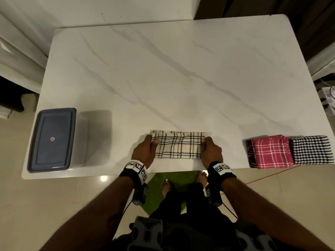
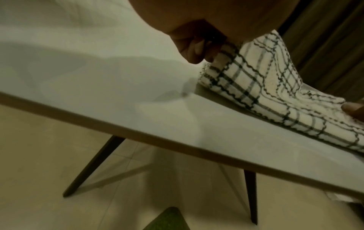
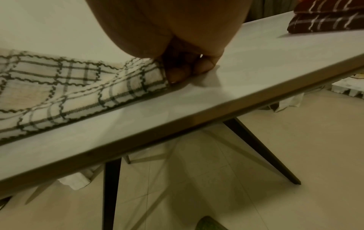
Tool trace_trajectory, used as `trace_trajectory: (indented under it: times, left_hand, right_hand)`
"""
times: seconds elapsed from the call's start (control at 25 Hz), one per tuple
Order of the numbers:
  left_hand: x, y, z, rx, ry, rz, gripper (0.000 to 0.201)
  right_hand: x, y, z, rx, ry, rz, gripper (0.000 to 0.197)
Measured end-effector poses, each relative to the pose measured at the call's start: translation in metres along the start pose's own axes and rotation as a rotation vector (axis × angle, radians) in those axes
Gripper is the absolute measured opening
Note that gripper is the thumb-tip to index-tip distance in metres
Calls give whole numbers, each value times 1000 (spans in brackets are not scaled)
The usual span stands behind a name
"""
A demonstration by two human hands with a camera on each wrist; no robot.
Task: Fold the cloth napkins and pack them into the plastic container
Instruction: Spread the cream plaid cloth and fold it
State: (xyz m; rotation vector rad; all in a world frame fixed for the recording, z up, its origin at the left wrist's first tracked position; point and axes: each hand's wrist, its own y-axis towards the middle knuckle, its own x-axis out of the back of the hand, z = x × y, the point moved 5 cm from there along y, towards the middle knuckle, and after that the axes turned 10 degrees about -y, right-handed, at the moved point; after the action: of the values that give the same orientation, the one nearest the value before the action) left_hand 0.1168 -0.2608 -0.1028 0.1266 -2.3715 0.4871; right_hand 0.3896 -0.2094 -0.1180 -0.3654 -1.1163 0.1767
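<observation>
Item: cream checked napkin [image 1: 178,145], lying near the front edge of the table [image 1: 163,78], midway along it. Its left end is pinched by the left hand [image 1: 144,151], its right end by the right hand [image 1: 211,150], thumbs on top.

Step judged in hand: a fold. It is best done with both ends lifted level and the edges matched before the crease is pressed.

Container [image 1: 51,139]: at the left front corner, lid on; to be opened before packing.

Folded napkins: pink stack [image 1: 271,151] and black checked one [image 1: 310,150], at the right front corner.

Beyond: open tabletop is left for spreading.
</observation>
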Motion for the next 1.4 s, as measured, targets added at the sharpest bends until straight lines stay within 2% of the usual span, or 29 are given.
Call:
trace_trajectory:
  times: [0.16, 0.36, 0.48, 0.6, 0.68, 0.76, 0.88, 0.96, 1.08, 1.24, 1.28, 1.4]
  left_hand:
    - [5, -3, 11, 8, 191, 56, 49]
    - [2, -1, 14, 128, 183, -11, 35]
    - [7, 1, 13, 123, 200, -32, 36]
    - [13, 0, 5, 114, 134, -91, 34]
    - [11, 3, 4, 119, -48, -119, 33]
    - [9, 8, 4, 44, -109, -99, 41]
    - [5, 21, -1, -132, 145, 39, 50]
    - [7, 28, -7, -148, 248, 97, 53]
    - [13, 40, -14, -158, 261, 109, 43]
    - [18, 48, -26, -265, 150, 139, 23]
    - [19, 49, -26, -241, 104, 150, 19]
    - [24, 51, -19, -34, -45, 109, 16]
  right_hand:
    - [-2, -2, 1, 21, -42, 11, 38]
    - [1, -7, 8, -9, -55, -19, 37]
    - [6, -8, 13, 4, -79, -27, 35]
    - [2, -9, 11, 9, -76, -37, 36]
    - [0, -10, 8, -4, -62, -33, 38]
    - [-1, -10, 6, -13, -57, -31, 38]
    - [0, -11, 6, -17, -60, -26, 38]
    - [0, -11, 6, -8, -61, -23, 37]
    - [1, -12, 8, 2, -59, -10, 36]
    - [5, -13, 10, -3, -64, -1, 36]
    - [5, -13, 11, 2, -69, 1, 36]
    - [4, -13, 12, 4, -71, -1, 33]
